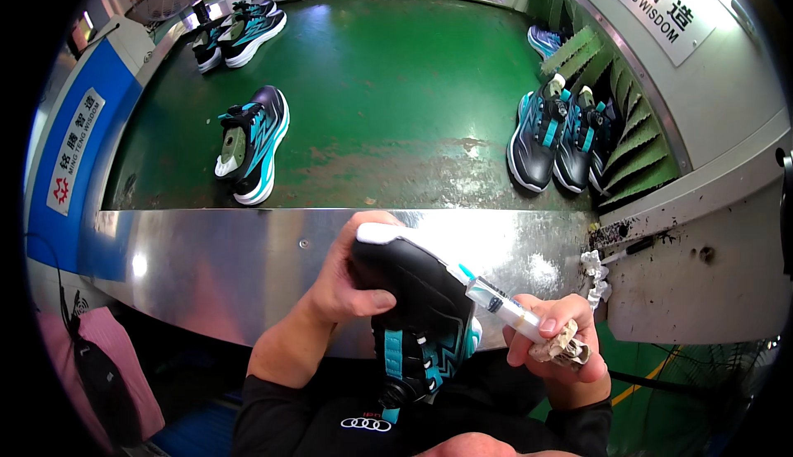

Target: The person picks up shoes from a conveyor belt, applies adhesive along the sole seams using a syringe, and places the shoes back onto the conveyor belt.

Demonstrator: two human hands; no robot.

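My left hand (pixel 340 279) is closed around the toe end of a black sneaker (pixel 425 288) with a white sole and turquoise straps. The shoe is tilted, toe away from me, above the metal edge of the belt. In my right hand (pixel 582 325) is a clear syringe (pixel 514 315) with pale contents. Its blue tip (pixel 464 272) is at the seam between the shoe's upper and the white sole; whether it touches I cannot tell. A crumpled, stained tissue (pixel 565 348) is also tucked in my right hand's fingers.
Past the metal ledge (pixel 215 242) lies a green conveyor belt (pixel 372 110). A single sneaker (pixel 254 145) rests on its left, a pair (pixel 248 34) farther back. Several shoes (pixel 537 139) stand by the green strip curtain (pixel 640 147) at right. A marker (pixel 629 249) and crumpled paper (pixel 595 279) are nearby.
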